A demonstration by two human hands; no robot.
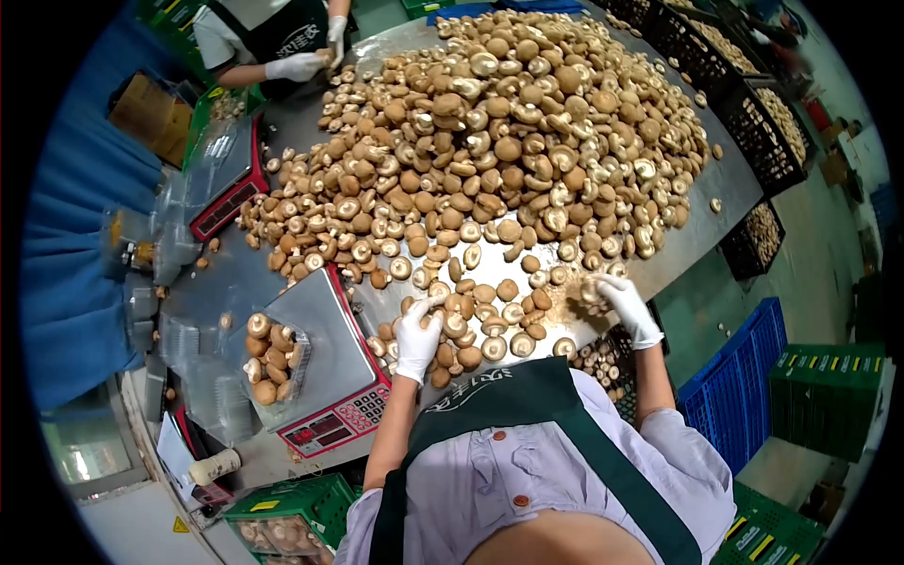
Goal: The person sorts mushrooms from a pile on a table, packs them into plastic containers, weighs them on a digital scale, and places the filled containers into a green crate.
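The left hand (pixel 417 344), in a white glove, has its fingers partly curled against loose shiitake mushrooms (pixel 469 357); whether it grips one, I cannot tell. The right hand (pixel 628 307), gloved likewise, bends its fingers down over a mushroom (pixel 591 294) at the worktop's near edge; the blur hides whether it has hold of it. More mushrooms lie scattered between the two hands, some caps down with pale undersides showing, and beyond both rises a large heap of mushrooms (pixel 537 122) on the metal worktop (pixel 725 193).

Just left of the left hand is a red-framed digital scale (pixel 330 353), carrying a clear plastic tray (pixel 300 372) filled with mushrooms. Farther left lie clear plastic containers (pixel 217 391); a second red scale (pixel 229 204) sits ahead of them. Below the right hand, a dark crate (pixel 627 405) holds small mushrooms. To that hand's right stands a blue plastic crate (pixel 739 377). Well ahead of the left hand, a co-worker's gloved hands (pixel 298 67) meet at the heap's far edge.
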